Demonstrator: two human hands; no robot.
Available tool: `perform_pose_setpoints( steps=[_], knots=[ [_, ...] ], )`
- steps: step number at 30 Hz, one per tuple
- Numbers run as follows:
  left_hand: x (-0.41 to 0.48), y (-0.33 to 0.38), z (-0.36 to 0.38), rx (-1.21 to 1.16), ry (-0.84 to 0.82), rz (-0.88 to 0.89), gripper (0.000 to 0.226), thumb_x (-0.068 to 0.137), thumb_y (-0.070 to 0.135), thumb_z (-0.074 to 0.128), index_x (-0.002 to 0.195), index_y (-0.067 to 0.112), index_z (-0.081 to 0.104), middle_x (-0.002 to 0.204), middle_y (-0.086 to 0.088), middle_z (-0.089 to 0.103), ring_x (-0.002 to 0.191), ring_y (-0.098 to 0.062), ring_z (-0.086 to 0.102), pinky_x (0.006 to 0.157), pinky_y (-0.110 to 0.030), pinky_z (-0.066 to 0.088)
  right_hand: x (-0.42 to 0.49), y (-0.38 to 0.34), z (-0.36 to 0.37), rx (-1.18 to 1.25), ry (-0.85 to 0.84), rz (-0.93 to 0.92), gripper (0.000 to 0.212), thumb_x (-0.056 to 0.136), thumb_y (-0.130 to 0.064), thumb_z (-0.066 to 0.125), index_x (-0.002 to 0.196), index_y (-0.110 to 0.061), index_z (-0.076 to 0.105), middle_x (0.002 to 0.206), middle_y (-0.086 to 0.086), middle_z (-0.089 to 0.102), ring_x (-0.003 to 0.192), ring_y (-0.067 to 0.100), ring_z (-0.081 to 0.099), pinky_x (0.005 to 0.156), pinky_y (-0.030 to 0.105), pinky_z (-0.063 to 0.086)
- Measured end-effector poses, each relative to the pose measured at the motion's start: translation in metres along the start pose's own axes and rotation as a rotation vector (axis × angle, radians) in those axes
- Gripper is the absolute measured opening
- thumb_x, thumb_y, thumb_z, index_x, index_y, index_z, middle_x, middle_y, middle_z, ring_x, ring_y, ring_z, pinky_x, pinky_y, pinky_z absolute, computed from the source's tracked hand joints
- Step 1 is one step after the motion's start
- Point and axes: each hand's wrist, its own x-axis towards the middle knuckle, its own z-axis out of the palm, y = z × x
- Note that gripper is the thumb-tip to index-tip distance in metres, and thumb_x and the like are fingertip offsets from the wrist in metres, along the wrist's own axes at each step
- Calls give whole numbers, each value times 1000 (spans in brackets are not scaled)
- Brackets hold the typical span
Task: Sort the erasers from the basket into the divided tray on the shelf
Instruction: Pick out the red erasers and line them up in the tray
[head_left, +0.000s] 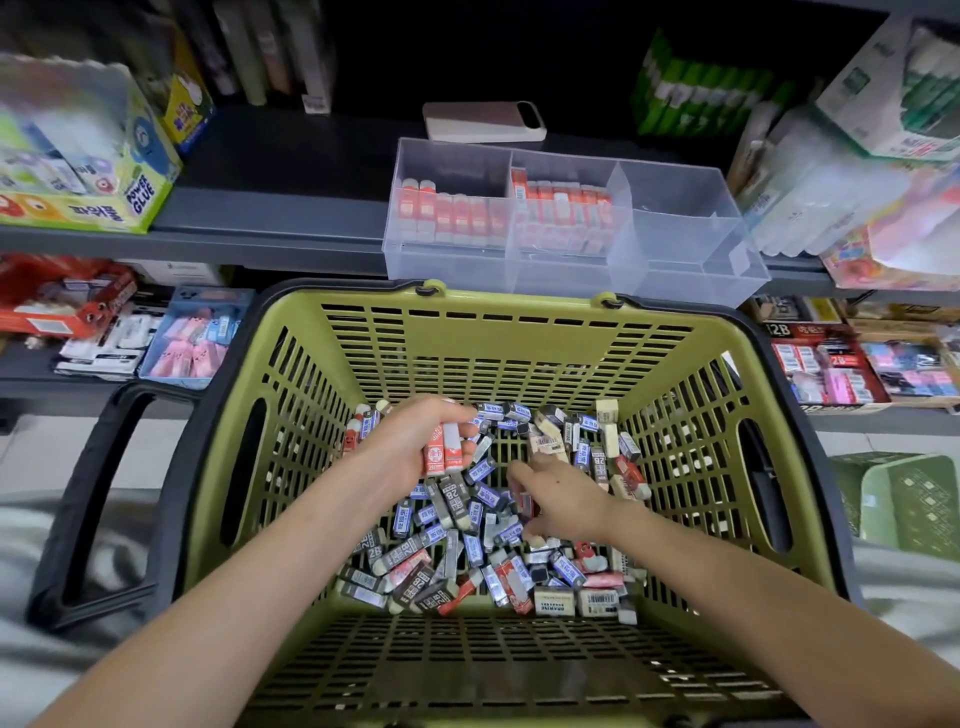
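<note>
A green slatted basket (498, 332) with dark handles holds a heap of mixed erasers (467, 551) in blue, grey, red and cream sleeves. My left hand (410, 441) is inside it, closed around a few red-sleeved erasers (444, 452). My right hand (561, 493) reaches into the pile with fingers pinched on a red eraser (524, 501). On the shelf behind stands the clear divided tray (691, 260). Its left and middle compartments hold rows of red erasers (561, 208); the right compartments look empty.
A phone-like case (483, 122) lies on the shelf behind the tray. Glue boxes (78, 156) stand at left, stationery packs (883, 171) at right, more packs on the lower shelf. A second green basket (904, 499) sits on the floor at right.
</note>
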Motion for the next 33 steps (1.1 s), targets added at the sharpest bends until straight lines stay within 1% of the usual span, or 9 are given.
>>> perform_pose_setpoints(
  steps=[5,11,14,18,21,24,26,30,33],
  knots=[
    [7,-10,-4,161,-22,41,20,84,4,66,100,3,55,73,-10,60,57,-20,59,55,-29,53,-10,-4,-5,258,-33,-17,29,80,-13,70,87,-17,42,79,-11,53,71,1,54,58,13,35],
    [12,-29,-2,451,-60,108,37,82,30,72,106,8,55,79,-4,60,68,-17,57,66,-29,49,-14,-13,-37,837,194,154,19,80,7,61,75,-12,58,68,0,64,62,3,62,63,18,53],
    [14,-36,-2,432,-63,86,35,85,36,68,102,9,53,78,-5,59,63,-15,55,58,-27,48,-8,-17,-29,516,87,227,19,80,-4,65,97,-14,63,90,-3,67,80,10,63,75,28,56],
    [23,-37,-6,400,-43,63,24,89,37,62,98,16,54,87,-7,61,80,-20,59,87,-38,51,1,-19,-7,229,119,372,42,83,-36,66,119,-17,55,98,-2,66,93,16,61,75,28,51],
    [23,-36,-7,343,-34,31,20,89,34,63,92,20,50,79,-7,61,65,-18,58,66,-32,51,14,-19,-7,42,164,433,34,82,-38,65,103,-13,57,93,4,63,95,21,56,68,29,50],
    [25,-39,-8,275,-57,-24,43,88,29,66,120,10,45,76,-7,59,58,-15,56,54,-27,50,22,-19,-12,8,97,472,23,82,-28,64,94,-8,67,90,6,67,87,21,61,68,31,55],
    [27,-44,-8,260,-52,-24,60,85,31,69,131,8,40,79,-6,61,63,-15,59,61,-27,52,22,-21,-15,186,104,488,20,81,-25,66,83,-6,71,75,4,66,69,16,60,63,29,53],
    [29,-52,-5,316,-62,17,63,72,50,74,116,10,54,103,12,46,96,-11,49,99,-37,37,6,-45,-34,1078,138,383,10,76,-18,75,76,-9,71,65,-1,64,50,5,54,54,19,47],
    [26,-53,0,154,-131,-45,57,74,31,78,117,3,53,97,-5,63,77,-18,62,67,-29,55,-9,-57,-41,1390,12,217,4,77,-11,73,81,-12,72,79,6,72,65,12,65,61,21,55]
  ],
)
